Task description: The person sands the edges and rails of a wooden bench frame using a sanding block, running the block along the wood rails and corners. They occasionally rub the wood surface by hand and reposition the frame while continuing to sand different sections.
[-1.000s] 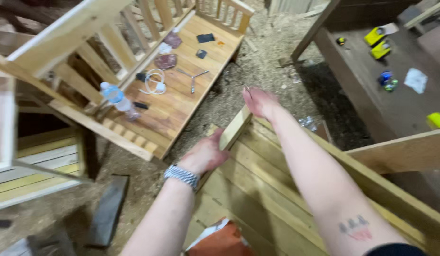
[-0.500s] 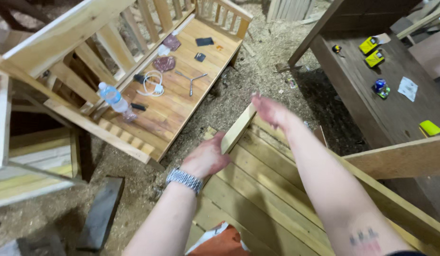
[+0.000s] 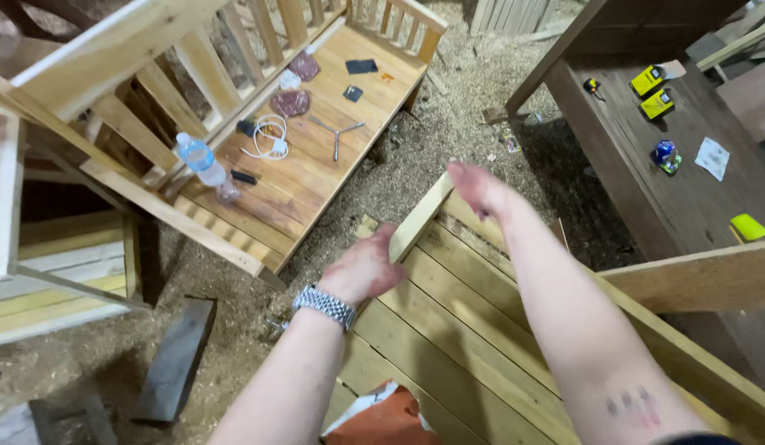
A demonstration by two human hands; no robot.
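My left hand (image 3: 367, 268), with a metal wristwatch (image 3: 324, 303) on the wrist, grips the near side of a short upright wooden post (image 3: 418, 219) at the corner of a slatted wooden frame (image 3: 473, 330). My right hand (image 3: 479, 186) hovers just past the post's top, fingers together and pointing away, holding nothing. The frame's pale planks run under both forearms.
A slatted wooden bench (image 3: 308, 156) at the upper left carries a water bottle (image 3: 199, 159), a white cable (image 3: 269, 136) and small tools. A dark workbench (image 3: 679, 165) at the right holds yellow boxes (image 3: 651, 89). Sawdust covers the floor. An orange object (image 3: 382, 416) lies near my body.
My right hand has lifted and moved right, off the post's top. My left hand stays on the post. The view has shifted a little.
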